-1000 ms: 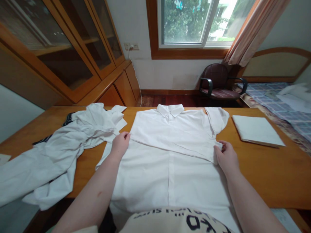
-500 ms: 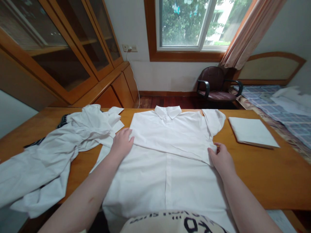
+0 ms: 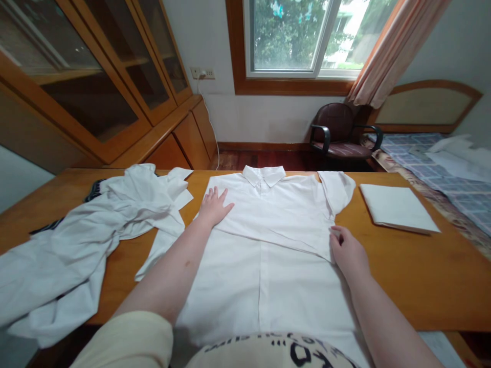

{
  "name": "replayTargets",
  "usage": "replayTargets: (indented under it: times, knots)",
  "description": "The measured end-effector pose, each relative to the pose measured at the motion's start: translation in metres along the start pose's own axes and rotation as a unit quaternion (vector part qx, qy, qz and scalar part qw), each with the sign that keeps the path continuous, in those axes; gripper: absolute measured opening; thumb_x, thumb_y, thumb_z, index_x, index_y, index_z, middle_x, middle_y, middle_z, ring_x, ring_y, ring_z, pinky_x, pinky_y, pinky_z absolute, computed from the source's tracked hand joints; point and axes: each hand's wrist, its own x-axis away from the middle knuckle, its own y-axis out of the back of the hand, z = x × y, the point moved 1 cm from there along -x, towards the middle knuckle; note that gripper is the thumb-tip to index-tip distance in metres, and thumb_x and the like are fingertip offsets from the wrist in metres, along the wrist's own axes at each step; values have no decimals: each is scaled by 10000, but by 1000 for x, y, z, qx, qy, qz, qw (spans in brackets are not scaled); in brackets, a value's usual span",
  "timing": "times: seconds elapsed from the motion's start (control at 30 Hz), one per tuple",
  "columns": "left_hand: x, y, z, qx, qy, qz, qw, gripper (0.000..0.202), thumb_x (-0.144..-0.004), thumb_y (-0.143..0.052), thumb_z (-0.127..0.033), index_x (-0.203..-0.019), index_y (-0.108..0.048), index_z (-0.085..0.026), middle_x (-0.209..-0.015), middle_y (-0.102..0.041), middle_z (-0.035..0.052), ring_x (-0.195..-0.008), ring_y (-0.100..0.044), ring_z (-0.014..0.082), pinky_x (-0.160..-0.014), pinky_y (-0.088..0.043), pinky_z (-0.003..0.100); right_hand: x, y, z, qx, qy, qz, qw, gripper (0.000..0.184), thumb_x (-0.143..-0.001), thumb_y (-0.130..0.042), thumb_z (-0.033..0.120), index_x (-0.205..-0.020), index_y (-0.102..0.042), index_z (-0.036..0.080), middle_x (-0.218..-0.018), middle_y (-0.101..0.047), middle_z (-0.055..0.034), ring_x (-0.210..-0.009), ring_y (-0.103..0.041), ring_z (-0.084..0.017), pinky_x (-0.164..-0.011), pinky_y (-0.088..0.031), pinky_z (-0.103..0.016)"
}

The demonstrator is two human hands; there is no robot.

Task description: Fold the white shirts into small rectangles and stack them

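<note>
A white collared shirt (image 3: 245, 276) lies spread on the wooden table in front of me, collar at the far edge. One sleeve (image 3: 264, 214) is laid across its chest from left to right. Flat on the cloth near the left shoulder rests my left hand (image 3: 215, 207), fingers spread. At the shirt's right side, my right hand (image 3: 348, 250) pinches the end of that crossing sleeve between thumb and fingers. Above it, the other sleeve (image 3: 337, 189) sticks out folded at the right shoulder.
Crumpled white clothes (image 3: 111, 214) are heaped on the table's left. A flat white folded item (image 3: 397, 207) lies on the right of the wooden table (image 3: 418, 276). Beyond stand a glass-door cabinet (image 3: 153, 120), an office chair (image 3: 339, 128) and a bed (image 3: 437, 158).
My left hand has moved up and right from the shirt's left edge onto the chest, its fingers now spread. The right hand stays at the sleeve end.
</note>
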Motion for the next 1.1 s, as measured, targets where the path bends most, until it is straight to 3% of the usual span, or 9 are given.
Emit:
replayTargets:
  times: [0.07,0.13,0.27,0.33,0.43,0.57,0.93,1.0,1.1]
  knots:
    - [-7,7,7,11,37,25,999,897,-779,-446,-712,-1493,-272,-198,-1570,-171,166,-1437,-116,370,-1120,-206,481,0,0,1,5,3,2,1000,356,-858,-431,366,-1133,-611,228,-832,-669,-57,-759,-597,-220,-611,-382,-289]
    - [-16,16,9,17,73,27,997,925,-761,-444,-733,-1466,-328,-146,-1533,-255,212,-1407,-226,385,-1091,-263,490,0,0,1,10,7,1,1000,349,-857,-435,361,-1122,-618,227,-842,-674,-61,-767,-601,-224,-610,-381,-290]
    - [-32,22,2,-2,106,-80,991,702,-895,-329,-550,-1337,-471,-23,-1371,-482,265,-1306,-412,371,-1084,-264,503,-1,-1,1,21,6,4,1000,340,-856,-441,367,-1109,-624,232,-842,-678,-57,-754,-604,-224,-595,-378,-290]
    - [-38,16,0,-6,47,-97,994,627,-919,-316,-449,-1360,-440,-22,-1421,-442,234,-1358,-350,323,-1129,-199,463,-1,-1,1,23,8,3,1000,341,-859,-437,371,-1107,-626,234,-832,-678,-54,-741,-603,-221,-589,-379,-289]
    - [-46,5,2,1,-2,-54,999,641,-921,-302,-420,-1431,-342,-34,-1520,-300,192,-1421,-236,276,-1155,-158,425,0,-2,1,17,16,-5,1000,347,-857,-435,371,-1100,-636,225,-822,-678,-58,-737,-605,-222,-590,-387,-292]
    - [-53,-1,7,-2,38,-27,999,749,-906,-305,-480,-1473,-221,2,-1556,-168,210,-1449,-124,296,-1160,-132,443,0,-1,0,5,14,-8,1000,337,-846,-449,363,-1072,-650,214,-829,-680,-69,-758,-609,-226,-606,-400,-297]
    - [-58,4,14,45,77,-21,996,994,-813,-421,-642,-1491,-105,13,-1554,-107,254,-1444,-98,347,-1155,-130,457,0,-1,0,-36,12,-16,999,290,-849,-452,374,-984,-655,216,-878,-692,-63,-802,-607,-219,-653,-413,-297]
    - [-63,8,18,86,91,-12,992,1031,-778,-478,-646,-1496,-105,-6,-1559,-128,232,-1438,-147,338,-1149,-178,435,0,-1,1,-21,14,-9,1000,294,-855,-446,372,-990,-656,217,-882,-693,-65,-794,-607,-219,-634,-403,-295]
    - [-65,16,25,142,193,-62,969,852,-824,-442,-574,-1461,-264,-37,-1491,-327,240,-1349,-356,358,-1061,-333,457,-1,-2,2,-6,16,-4,1000,298,-857,-439,365,-995,-657,217,-878,-691,-66,-770,-602,-215,-598,-384,-288]
